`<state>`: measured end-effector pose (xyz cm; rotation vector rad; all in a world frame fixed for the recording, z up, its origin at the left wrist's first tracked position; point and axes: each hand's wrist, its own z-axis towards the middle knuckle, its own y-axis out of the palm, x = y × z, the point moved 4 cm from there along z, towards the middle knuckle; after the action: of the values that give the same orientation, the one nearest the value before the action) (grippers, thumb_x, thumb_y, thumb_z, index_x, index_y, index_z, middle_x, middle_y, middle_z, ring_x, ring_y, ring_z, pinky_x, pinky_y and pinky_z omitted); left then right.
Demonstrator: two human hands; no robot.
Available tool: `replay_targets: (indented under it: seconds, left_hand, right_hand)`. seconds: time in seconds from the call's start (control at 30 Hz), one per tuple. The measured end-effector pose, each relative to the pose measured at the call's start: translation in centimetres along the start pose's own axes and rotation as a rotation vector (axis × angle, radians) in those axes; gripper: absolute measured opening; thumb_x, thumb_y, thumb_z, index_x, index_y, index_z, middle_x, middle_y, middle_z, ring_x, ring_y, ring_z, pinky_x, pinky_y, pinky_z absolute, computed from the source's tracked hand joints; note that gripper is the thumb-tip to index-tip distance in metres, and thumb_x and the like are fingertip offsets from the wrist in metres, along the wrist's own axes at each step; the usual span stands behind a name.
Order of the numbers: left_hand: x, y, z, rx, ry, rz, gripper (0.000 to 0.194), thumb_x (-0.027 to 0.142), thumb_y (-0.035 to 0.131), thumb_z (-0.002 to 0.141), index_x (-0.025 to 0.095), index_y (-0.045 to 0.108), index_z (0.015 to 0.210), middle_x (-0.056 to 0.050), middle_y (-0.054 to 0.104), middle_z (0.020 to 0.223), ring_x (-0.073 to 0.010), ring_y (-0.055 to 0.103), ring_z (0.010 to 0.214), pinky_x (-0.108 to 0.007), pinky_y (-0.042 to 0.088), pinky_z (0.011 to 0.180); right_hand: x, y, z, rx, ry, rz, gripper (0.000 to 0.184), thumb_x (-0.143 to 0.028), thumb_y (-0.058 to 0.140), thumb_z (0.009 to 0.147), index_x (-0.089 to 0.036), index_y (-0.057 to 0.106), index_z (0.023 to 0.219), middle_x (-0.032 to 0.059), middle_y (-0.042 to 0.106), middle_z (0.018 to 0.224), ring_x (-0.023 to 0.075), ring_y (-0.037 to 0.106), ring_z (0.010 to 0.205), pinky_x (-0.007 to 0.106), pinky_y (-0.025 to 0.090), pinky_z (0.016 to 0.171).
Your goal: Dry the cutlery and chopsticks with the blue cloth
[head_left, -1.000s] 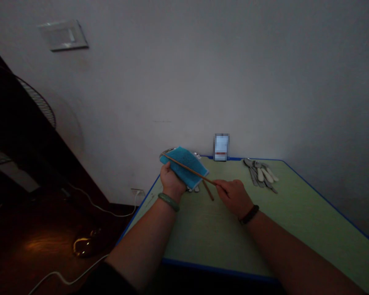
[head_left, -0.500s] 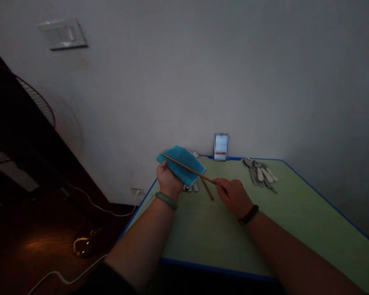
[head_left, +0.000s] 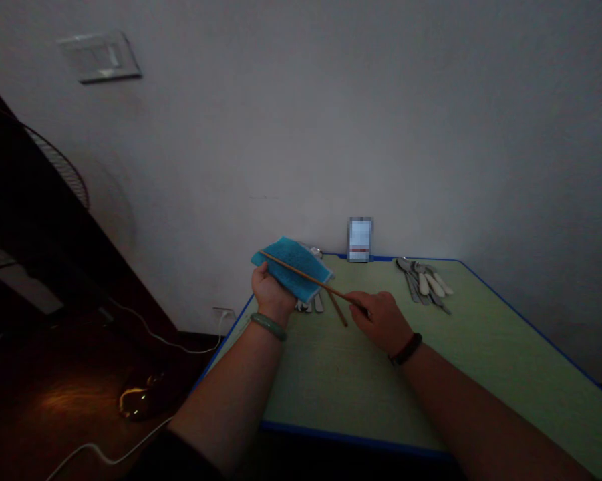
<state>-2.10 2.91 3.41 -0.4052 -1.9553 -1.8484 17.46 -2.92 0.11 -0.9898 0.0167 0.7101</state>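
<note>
A blue cloth point(head_left: 293, 267) with a pale edge lies spread over the palm of my left hand point(head_left: 273, 290), whose thumb bends up at the near side. My right hand point(head_left: 381, 321) is closed round the near end of a wooden chopstick point(head_left: 305, 275). The chopstick slants up and left across the top of the cloth, touching it. Under the cloth's right corner, a second chopstick point(head_left: 338, 310) lies on the table. Several pieces of cutlery point(head_left: 319, 304) are partly hidden behind the cloth and my left hand.
A pile of spoons and white-handled cutlery point(head_left: 428, 280) lies at the back right of the green, blue-edged table point(head_left: 361, 387). A phone point(head_left: 359, 239) stands against the wall. On the left are a fan point(head_left: 55, 157), a wall socket point(head_left: 224, 312) and a white cable point(head_left: 95, 451).
My left hand has shifted slightly left with the cloth, so more cutlery shows beneath. My right hand has stayed nearly still, keeping the chopstick over the cloth.
</note>
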Motion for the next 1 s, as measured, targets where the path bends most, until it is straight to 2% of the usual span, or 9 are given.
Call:
replay_targets:
  seconds: [0.23,0.43,0.83,1.0]
  left_hand:
    - [0.14,0.09,-0.04,0.029,0.002,-0.005,0.047,0.040,0.040,0.080,0.014,0.070,0.105,-0.014,0.075,0.094,-0.0354,0.063,0.112,-0.055,0.044,0.100]
    - [0.19,-0.20,0.27,-0.035,-0.011,-0.036,0.046,0.041,0.043,0.078,0.017,0.070,0.106,-0.012,0.075,0.098,-0.0347,0.062,0.114,-0.053,0.045,0.099]
    - [-0.12,0.04,0.28,0.019,0.003,-0.030,0.049,0.039,0.040,0.079,0.015,0.070,0.110,-0.014,0.075,0.102,-0.0358,0.062,0.115,-0.054,0.046,0.098]
    - [-0.11,-0.51,0.64,0.055,0.036,-0.010,0.045,0.037,0.043,0.079,0.015,0.071,0.107,-0.013,0.076,0.101,-0.0339,0.062,0.115,-0.050,0.047,0.098]
  right_hand:
    - [0.06,-0.45,0.05,0.019,-0.001,0.018,0.028,-0.019,0.049,0.087,-0.021,0.072,0.103,0.0021,0.076,0.077,0.0165,0.064,0.063,0.032,0.032,0.069]
    - [0.10,-0.75,0.02,0.052,-0.016,0.041,0.028,-0.021,0.047,0.090,-0.020,0.072,0.102,0.0012,0.074,0.072,0.0153,0.062,0.059,0.031,0.032,0.067]
    - [-0.05,-0.64,-0.09,0.047,-0.024,0.013,0.029,-0.024,0.046,0.092,-0.021,0.073,0.102,0.0034,0.077,0.080,0.0164,0.066,0.066,0.032,0.034,0.071]
    - [-0.01,-0.60,-0.02,0.030,-0.016,-0.011,0.029,-0.026,0.046,0.092,-0.021,0.073,0.102,0.0047,0.078,0.085,0.0174,0.068,0.069,0.032,0.035,0.072]
